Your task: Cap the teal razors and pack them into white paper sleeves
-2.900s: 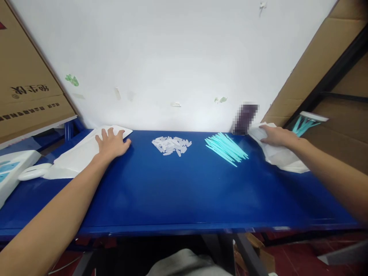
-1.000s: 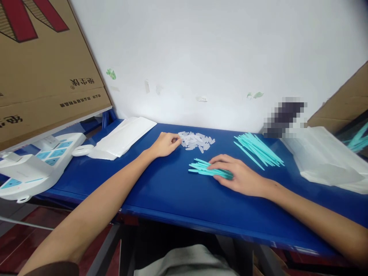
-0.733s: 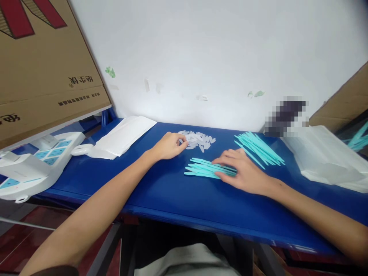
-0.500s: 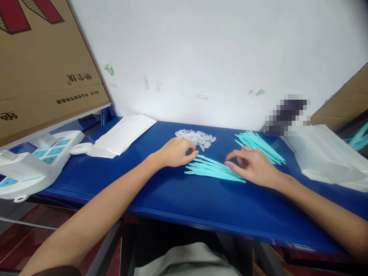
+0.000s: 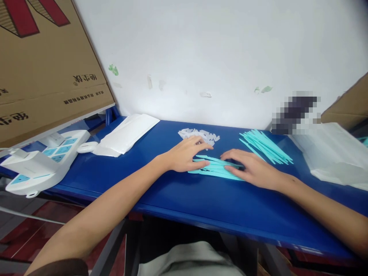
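Note:
A loose bundle of slim turquoise plastic sticks lies on the blue table. Over its left end is my left hand, fingers spread and thumb resting on or just above the sticks. My right hand reaches over the right end, with thumb and index finger apart around some sticks. Behind my left hand sits a heap of small translucent whitish pieces, partly hidden by the fingers. Farther right, beyond my right hand, lies a second turquoise stick pile.
On the left are a white power strip with plugs, a flat white packet and a large cardboard box. A whitish translucent bag lies at the right. A white wall stands behind the blue table.
My left hand has opened from a pinch and spread over the sticks. My right hand has moved slightly left, onto the bundle's right end. The view has shifted a little.

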A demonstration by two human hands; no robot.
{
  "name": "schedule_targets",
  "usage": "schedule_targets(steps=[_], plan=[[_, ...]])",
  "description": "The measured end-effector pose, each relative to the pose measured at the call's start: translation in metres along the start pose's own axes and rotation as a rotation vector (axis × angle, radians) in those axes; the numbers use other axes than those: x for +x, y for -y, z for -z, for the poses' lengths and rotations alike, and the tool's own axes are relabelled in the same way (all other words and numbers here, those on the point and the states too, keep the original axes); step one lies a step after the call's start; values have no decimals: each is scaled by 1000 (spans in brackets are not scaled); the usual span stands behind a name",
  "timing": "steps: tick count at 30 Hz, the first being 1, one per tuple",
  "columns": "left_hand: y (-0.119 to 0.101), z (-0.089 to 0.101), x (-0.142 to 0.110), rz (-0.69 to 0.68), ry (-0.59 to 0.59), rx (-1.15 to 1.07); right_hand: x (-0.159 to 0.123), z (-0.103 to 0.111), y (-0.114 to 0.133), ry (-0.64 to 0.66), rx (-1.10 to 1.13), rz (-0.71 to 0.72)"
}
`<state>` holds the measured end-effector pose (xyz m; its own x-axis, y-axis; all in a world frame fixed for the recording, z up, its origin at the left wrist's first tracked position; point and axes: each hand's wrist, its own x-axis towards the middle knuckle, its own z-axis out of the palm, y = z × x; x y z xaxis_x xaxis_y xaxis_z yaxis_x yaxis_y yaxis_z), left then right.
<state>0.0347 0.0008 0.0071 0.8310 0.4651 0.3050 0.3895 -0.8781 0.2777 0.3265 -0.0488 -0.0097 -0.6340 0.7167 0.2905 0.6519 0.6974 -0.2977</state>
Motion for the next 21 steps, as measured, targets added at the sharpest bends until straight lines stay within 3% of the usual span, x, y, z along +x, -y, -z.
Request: schedule_targets(steps=[4, 8, 21], plan=[[-2, -13, 1, -17, 84, 17, 0, -1, -2, -29, 0, 27], [-3, -20, 2, -58, 92, 41, 0, 1, 1, -2, 6, 32], [-9, -17, 1, 10, 188, -18, 0, 2, 4, 82, -8, 40]])
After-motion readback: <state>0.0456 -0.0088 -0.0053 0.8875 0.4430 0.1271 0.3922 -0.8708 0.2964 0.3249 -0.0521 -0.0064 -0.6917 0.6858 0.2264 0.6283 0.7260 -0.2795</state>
